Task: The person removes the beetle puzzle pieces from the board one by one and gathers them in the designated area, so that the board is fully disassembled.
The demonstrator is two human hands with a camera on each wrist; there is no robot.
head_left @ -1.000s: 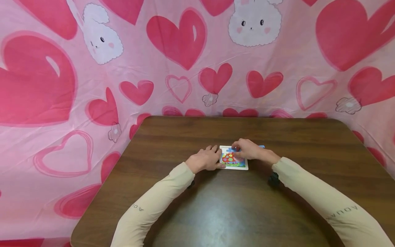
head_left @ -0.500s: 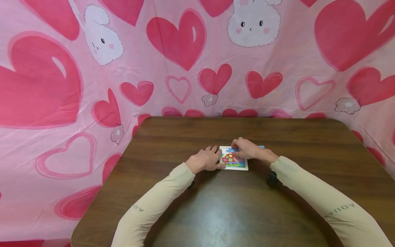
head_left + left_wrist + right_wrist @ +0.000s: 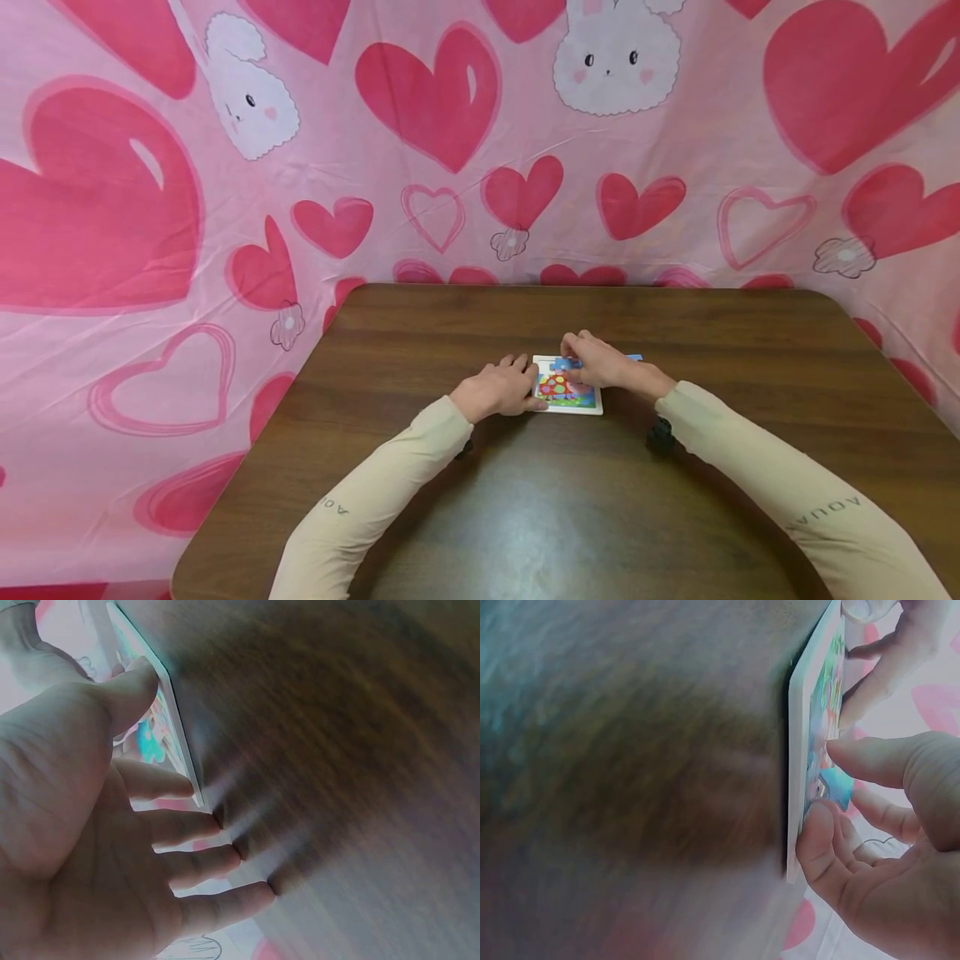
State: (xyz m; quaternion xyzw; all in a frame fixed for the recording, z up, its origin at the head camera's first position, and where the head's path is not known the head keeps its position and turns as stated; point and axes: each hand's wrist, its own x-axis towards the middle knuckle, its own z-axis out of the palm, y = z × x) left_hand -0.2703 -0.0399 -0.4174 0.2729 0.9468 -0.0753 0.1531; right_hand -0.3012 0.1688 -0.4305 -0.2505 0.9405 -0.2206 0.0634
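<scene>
A small jigsaw puzzle (image 3: pixel 566 400) in a white frame lies flat on the wooden table, showing a red spotted mushroom-like shape above green. My left hand (image 3: pixel 501 387) rests along its left edge, fingers spread, thumb over the near left corner; in the left wrist view the fingertips touch frame and table. Over the far right part of the puzzle is my right hand (image 3: pixel 600 362). Its thumb and fingers pinch a blue puzzle piece (image 3: pixel 837 786), which stands tilted up from the board in the right wrist view. The right hand hides the puzzle's right part.
Something flat and blue (image 3: pixel 634 357) pokes out behind the right wrist, mostly hidden. The brown table (image 3: pixel 525 500) extends on all sides of the puzzle. Behind it hangs a pink cloth (image 3: pixel 420 225) with hearts and rabbits.
My right fingers have shifted slightly up and left, and more of the blue piece shows beneath them. The left hand stays in place.
</scene>
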